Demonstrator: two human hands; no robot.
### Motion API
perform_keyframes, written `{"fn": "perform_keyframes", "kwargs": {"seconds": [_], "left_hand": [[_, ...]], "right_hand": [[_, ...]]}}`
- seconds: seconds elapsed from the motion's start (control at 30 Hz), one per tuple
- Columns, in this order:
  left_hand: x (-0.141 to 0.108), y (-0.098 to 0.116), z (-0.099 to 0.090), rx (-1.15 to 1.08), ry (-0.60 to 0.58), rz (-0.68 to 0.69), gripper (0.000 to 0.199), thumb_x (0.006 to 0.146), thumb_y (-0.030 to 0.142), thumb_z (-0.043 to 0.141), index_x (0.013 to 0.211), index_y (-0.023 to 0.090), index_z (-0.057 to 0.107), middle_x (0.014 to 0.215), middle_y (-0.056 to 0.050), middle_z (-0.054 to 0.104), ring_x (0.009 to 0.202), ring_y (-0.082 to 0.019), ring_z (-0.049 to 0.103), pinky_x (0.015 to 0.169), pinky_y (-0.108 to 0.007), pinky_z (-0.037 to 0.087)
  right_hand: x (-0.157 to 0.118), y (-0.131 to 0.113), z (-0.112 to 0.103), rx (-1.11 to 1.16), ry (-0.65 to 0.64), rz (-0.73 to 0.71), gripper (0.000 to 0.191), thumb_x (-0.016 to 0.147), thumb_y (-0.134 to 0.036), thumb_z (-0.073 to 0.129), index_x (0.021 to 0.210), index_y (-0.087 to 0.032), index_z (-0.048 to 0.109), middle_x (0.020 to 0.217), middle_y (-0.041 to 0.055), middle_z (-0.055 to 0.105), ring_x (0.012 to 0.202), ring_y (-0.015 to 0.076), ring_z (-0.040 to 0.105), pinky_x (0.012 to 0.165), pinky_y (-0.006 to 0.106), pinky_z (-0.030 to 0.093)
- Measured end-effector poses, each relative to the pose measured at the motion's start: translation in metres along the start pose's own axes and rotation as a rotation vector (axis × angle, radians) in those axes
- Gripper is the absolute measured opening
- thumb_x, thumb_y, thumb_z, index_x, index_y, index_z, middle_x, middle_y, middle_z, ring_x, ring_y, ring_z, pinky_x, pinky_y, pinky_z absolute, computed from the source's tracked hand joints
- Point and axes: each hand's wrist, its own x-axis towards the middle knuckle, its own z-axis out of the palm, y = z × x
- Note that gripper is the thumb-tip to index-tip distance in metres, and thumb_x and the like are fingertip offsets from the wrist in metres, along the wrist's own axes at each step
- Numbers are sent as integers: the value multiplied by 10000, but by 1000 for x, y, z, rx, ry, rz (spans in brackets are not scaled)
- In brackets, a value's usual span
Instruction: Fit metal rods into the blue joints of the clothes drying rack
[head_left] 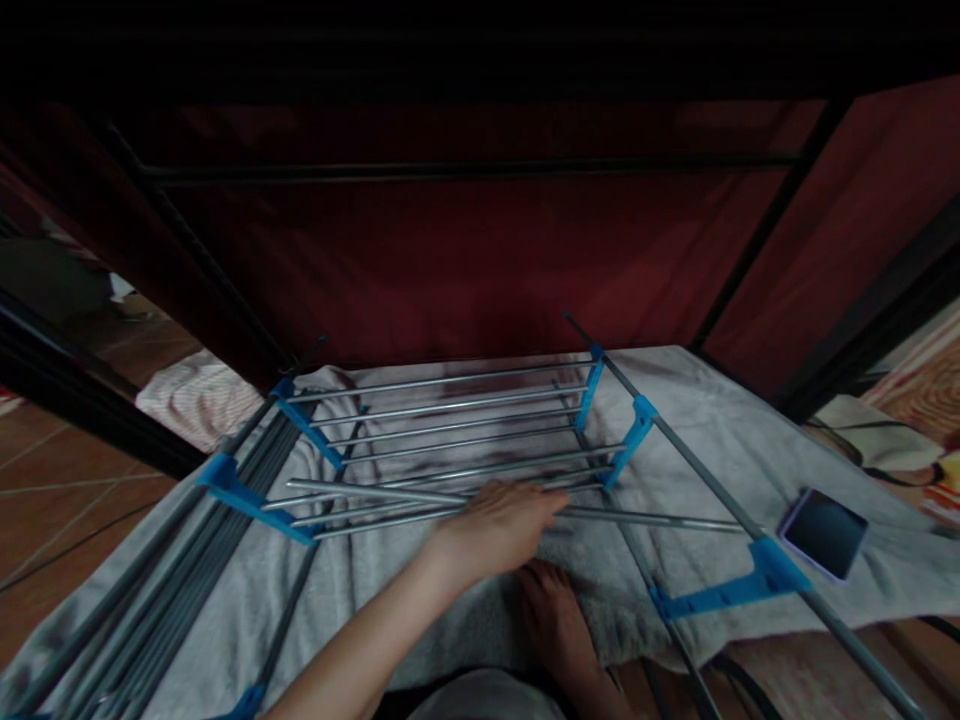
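I have the left hand (499,525) curled around a metal rod (637,518), which runs slantwise across the rack (630,445) above a blanket (735,420). I can't tell how the right hand is set.

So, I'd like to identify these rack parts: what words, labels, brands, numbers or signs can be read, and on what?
No text can be read.
Metal rods and blue brackets: no legible marking.
Phone: dark screen, nothing readable.
Orange-red item at the right edge: any print is too blurred.
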Motion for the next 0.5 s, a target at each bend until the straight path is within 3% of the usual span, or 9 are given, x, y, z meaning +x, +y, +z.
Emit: {"fn": "perform_keyframes", "kwargs": {"seconds": [0.13,0.23,0.4,0.5], "left_hand": [[-15,-6,41,-45,-42,-89,388,927,89,426,1217,260,619,1153,-52,704,1097,-232,668,916,-341,501],[-28,-10,63,-53,-27,-169,439,887,57,435,1242,247,609,1175,-71,682,1111,-242,652,973,-380,486],[-38,-15,94,-76,25,-209,434,881,74,453,1258,225,607,1175,-97,676,1112,-264,644,981,-403,482],[-42,-18,107,-102,50,-201,405,886,111,488,1254,223,613,1166,-109,681,1111,-271,639,983,-407,482]], "right_hand": [[-5,12,5,73,83,-34,412,955,-126,406,1278,-252,628,1216,82,719,1117,219,680,977,419,572],[-8,21,8,154,122,30,300,1007,-263,419,1178,-257,666,1117,76,750,1033,217,715,924,391,593],[-12,32,8,372,68,322,375,964,-562,496,984,-264,723,992,89,768,925,249,740,836,388,610],[-11,41,6,491,86,545,464,818,-707,618,927,-275,748,990,111,769,936,289,733,845,419,609]]}}
